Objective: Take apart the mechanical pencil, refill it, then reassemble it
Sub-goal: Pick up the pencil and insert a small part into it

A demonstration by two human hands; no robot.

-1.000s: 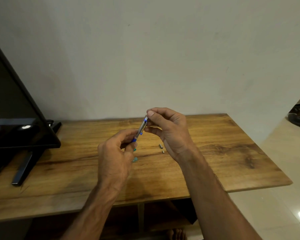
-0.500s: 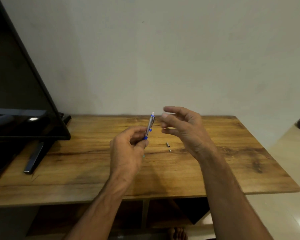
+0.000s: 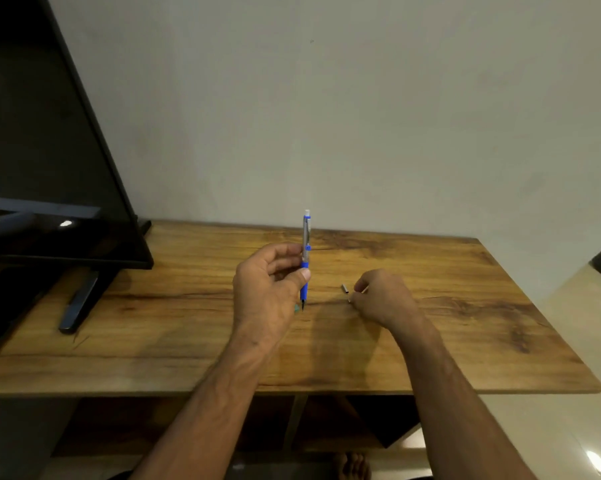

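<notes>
Bare toes (image 3: 351,465) showed at the bottom edge, on the pale tiled floor (image 3: 552,358) under the front lip of the worktop (image 3: 153,341), a wood-grain slab with open dark shelf bays beneath

Both forearms came up from the bottom of the head view onto the slab

Left hand (image 3: 268,289): fingers curled, thumb pressed against the blue-and-silver mechanical pencil (image 3: 305,258), pinching it at the blue grip section. Pencil was upright, dark tip pointing down and just above the wood, white eraser end on top, silver clip on the upper barrel. Small teal thing (image 3: 296,308) peeked out under that hand; couldn't tell what it was

Right hand (image 3: 382,296): down on the wood to the right of the pencil, well apart from the left hand, fingers bunched at the surface. A thin pale sliver stuck out by the fingertips; couldn't tell whether it was pinched or only touched

Small silver cylindrical cap (image 3: 344,288) lay on the wood just left of the right hand's fingertips, apart from the pencil. A second tiny pale piece (image 3: 350,300) sat just below it, touching or almost touching the fingers; too small to identify

Farther left: black flat-screen television (image 3: 49,168) on its dark metal stand foot (image 3: 80,299), screen tilted across the corner

Behind everything, plain off-white wall (image 3: 361,116)
</notes>
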